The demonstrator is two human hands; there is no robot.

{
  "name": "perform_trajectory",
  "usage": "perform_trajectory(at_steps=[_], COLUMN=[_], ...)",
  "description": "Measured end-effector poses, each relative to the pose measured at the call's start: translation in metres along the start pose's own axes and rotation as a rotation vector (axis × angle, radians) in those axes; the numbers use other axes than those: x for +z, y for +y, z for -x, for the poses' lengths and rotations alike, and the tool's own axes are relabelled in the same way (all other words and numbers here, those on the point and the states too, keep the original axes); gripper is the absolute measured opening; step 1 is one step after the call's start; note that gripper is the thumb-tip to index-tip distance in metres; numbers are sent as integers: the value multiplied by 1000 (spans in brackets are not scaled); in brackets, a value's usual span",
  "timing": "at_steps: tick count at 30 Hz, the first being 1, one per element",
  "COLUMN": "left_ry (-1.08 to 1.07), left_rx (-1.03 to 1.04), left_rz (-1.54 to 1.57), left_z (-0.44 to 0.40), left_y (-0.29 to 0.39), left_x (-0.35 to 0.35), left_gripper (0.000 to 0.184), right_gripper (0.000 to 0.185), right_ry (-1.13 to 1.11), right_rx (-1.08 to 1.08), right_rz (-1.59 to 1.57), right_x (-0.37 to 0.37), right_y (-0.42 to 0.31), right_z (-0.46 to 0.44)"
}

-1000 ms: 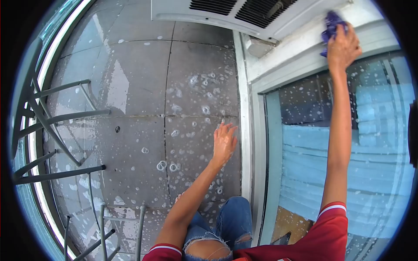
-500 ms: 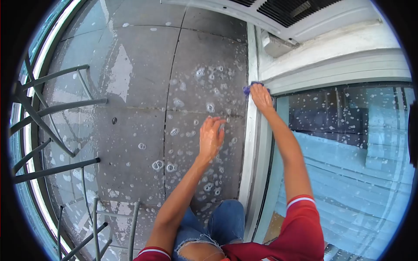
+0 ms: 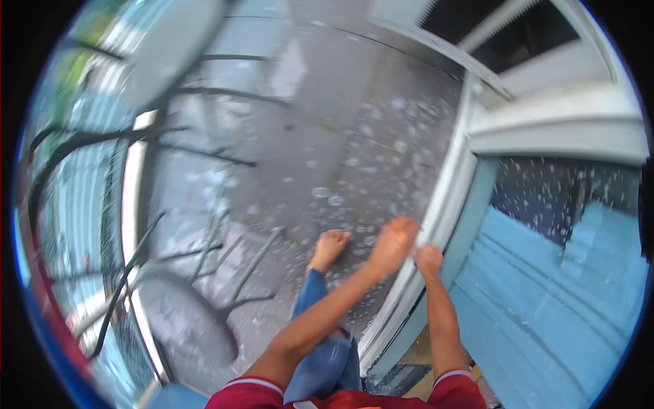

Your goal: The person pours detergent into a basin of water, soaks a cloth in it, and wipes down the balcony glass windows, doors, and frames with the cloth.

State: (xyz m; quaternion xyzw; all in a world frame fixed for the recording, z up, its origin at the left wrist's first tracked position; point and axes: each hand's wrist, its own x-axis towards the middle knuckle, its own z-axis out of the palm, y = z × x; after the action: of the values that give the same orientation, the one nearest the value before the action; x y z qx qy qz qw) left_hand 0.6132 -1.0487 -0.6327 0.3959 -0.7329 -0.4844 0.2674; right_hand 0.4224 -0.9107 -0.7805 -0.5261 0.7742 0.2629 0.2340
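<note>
My left hand (image 3: 395, 245) is over the wet floor, close to the white frame, with its fingers smeared by motion. Just to its right, my right hand (image 3: 428, 260) looks closed, against or just above the white door or window frame (image 3: 446, 204). Whatever it holds is hidden; no purple cloth shows. The two hands are near each other but seem apart. Soap suds dot the grey tiled floor (image 3: 306, 163) around them.
A bare foot (image 3: 330, 249) stands on the sudsy floor. Upturned dark-legged stools, one with a grey round seat (image 3: 184, 313), are at left. On the right, a glass pane (image 3: 538, 191) carries droplets above light-blue slats (image 3: 531, 300). A white vented unit (image 3: 436, 41) stands at the top right.
My view has swung left and blurred. My right hand has come down along the frame toward me, and the purple cloth under it has gone from sight. My left hand has moved right, beside it.
</note>
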Motion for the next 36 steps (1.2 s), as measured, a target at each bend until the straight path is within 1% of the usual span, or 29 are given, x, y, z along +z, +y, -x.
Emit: perform_trajectory(at_steps=[1, 2, 4, 5, 6, 8, 10, 11, 13, 14, 15, 16, 17, 18, 19, 20, 21, 22, 23, 24, 25, 26, 28, 29, 31, 33, 34, 35, 36], left_ry=[-14, 18, 91, 79, 113, 183, 404, 329, 642, 819, 878, 775, 661, 474, 266, 248, 241, 198, 274, 355, 343, 362, 379, 373, 372, 460, 485, 472, 459], left_rx=[-39, -30, 4, -67, -56, -46, 156, 132, 87, -118, -289, -422, -545, -566, -580, -644, -691, -611, -532, -477, -452, -430, -417, -423, -487, -444, -398, -393, -397], left_rz=[34, 14, -29, -18, -8, 0, -211, -171, -604, -733, -771, -826, -895, -785, -669, -760, -855, -846, -841, -828, -816, -797, -782, -782, -761, -688, -631, -657, -645], left_z=[9, 19, 41, 53, 69, 95, 134, 144, 195, 220, 244, 269, 293, 315, 328, 327, 317, 310, 310, 311, 306, 300, 290, 283, 258, 230, 219, 210, 201], left_y=[28, 58, 122, 164, 201, 282, 363, 376, 425, 436, 445, 443, 430, 403, 381, 377, 375, 370, 365, 363, 364, 366, 374, 374, 368, 368, 367, 364, 365], left_x=[-16, -36, -81, -111, -141, -209, -282, -293, -371, -406, -444, -462, -474, -475, -466, -454, -448, -448, -450, -449, -448, -448, -449, -448, -443, -444, -446, -444, -442], left_gripper=[29, 29, 29, 30, 32, 34, 38, 44, 51, 53, 55, 56, 57, 55, 52, 49, 45, 45, 42, 40, 40, 39, 38, 38, 37, 36, 37, 37, 35], right_gripper=[27, 31, 34, 34, 35, 38, 40, 39, 38, 34, 27, 22, 23, 28, 33, 34, 35, 34, 32, 32, 33, 33, 34, 35, 55, 81, 95, 91, 84], right_ry=[143, 194, 257, 269, 359, 427, 520, 485, 340, 398, 361, 366, 500, 626, 612, 647, 497, 498, 394, 601, 796, 811, 796, 645, 292, 483, 463, 370, 399], right_rx=[195, 428, 550, 473, 458, 401, 33, -32, -178, -277, -431, -614, -862, -1046, -1104, -1197, -1265, -1305, -1369, -1360, -1367, -1357, -1647, -1608, -1532, -1542, -1473, -1433, -1406], right_rz=[-168, -358, -632, -635, -946, -1250, -1705, -1795, -1891, -1791, -1689, -1526, -1422, -1241, -1148, -1116, -1020, -863, -734, -606, -460, -449, 2, 31, 356, 360, 389, 319, 316], right_x=[-22, -42, -80, -101, -114, -175, -287, -329, -426, -475, -526, -560, -588, -606, -620, -623, -621, -614, -601, -579, -559, -542, -508, -501, -548, -548, -549, -564, -568], right_y=[-10, -16, -13, -9, -4, -18, -56, -78, -130, -165, -200, -233, -272, -308, -344, -377, -409, -438, -463, -483, -496, -500, -508, -504, -485, -482, -489, -484, -479], right_z=[39, 70, 116, 124, 136, 169, 223, 249, 308, 337, 379, 404, 431, 444, 465, 478, 483, 488, 486, 487, 482, 467, 441, 434, 443, 408, 385, 377, 369])
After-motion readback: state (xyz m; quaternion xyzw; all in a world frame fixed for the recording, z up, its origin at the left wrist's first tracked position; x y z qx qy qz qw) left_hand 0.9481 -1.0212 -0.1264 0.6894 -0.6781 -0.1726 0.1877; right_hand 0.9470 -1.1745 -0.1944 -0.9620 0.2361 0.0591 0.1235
